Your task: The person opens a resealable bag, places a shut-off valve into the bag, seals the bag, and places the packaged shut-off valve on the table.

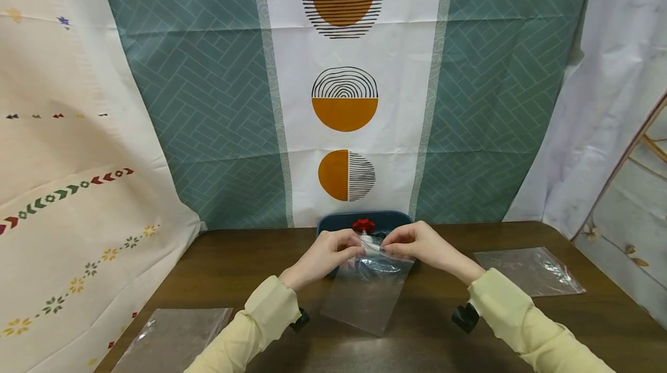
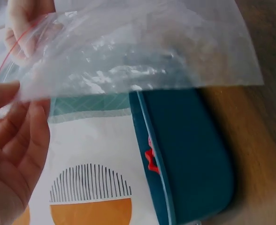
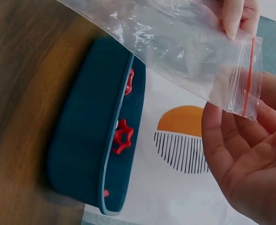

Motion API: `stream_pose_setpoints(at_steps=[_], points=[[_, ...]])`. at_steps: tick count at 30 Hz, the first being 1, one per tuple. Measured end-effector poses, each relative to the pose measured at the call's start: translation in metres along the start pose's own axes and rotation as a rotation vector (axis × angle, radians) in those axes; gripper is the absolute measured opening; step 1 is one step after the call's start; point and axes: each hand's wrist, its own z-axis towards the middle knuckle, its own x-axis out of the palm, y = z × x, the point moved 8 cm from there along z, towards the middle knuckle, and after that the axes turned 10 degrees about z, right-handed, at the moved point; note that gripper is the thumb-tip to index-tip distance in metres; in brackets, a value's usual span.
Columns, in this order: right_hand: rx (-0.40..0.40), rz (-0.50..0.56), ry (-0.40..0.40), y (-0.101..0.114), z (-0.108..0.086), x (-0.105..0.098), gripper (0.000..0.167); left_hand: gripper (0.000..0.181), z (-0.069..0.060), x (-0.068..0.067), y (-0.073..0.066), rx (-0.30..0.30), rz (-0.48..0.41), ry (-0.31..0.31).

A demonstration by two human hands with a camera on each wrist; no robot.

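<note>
- Fingers [image 2: 38,136] of left hand [image 1: 324,254] and right hand [image 1: 426,242] pinch a clear bag [image 1: 365,300] by its zip edge.
- The bag hangs before the blue bin [image 2: 192,154].
- Inside the bin: a red knob [image 1: 363,225].

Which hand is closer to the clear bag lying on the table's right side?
The right hand. It pinches the held bag to the left of the resting bag, not touching that one; the left hand pinches farther left.

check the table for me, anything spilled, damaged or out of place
Nothing stands out: no spill or damage shows. The left hand and right hand pinch the held bag near its top; the left-side bag and right-side bag lie on the table.
</note>
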Motion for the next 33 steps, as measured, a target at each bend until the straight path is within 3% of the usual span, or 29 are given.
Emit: stream_pose_setpoints(at_steps=[6,11,16,28,33], points=[[0.006,-0.029,-0.030,-0.002,0.000,-0.002,0.015,0.012,-0.004,-0.014,-0.008,0.039,0.220,-0.159],[0.006,-0.013,-0.034,-0.002,-0.001,-0.002,0.015,0.019,-0.007,-0.022,-0.013,0.055,0.343,-0.257],[0.000,-0.039,-0.075,0.001,-0.002,-0.005,0.016,0.023,-0.008,-0.026,-0.025,0.145,0.440,-0.348],[0.006,-0.018,-0.069,0.002,0.000,0.002,0.014,0.031,-0.008,-0.006,-0.060,0.514,0.668,-0.330],[0.000,-0.045,-0.068,0.004,0.002,0.005,0.011,0.031,-0.006,-0.001,-0.066,0.580,0.700,-0.309]])
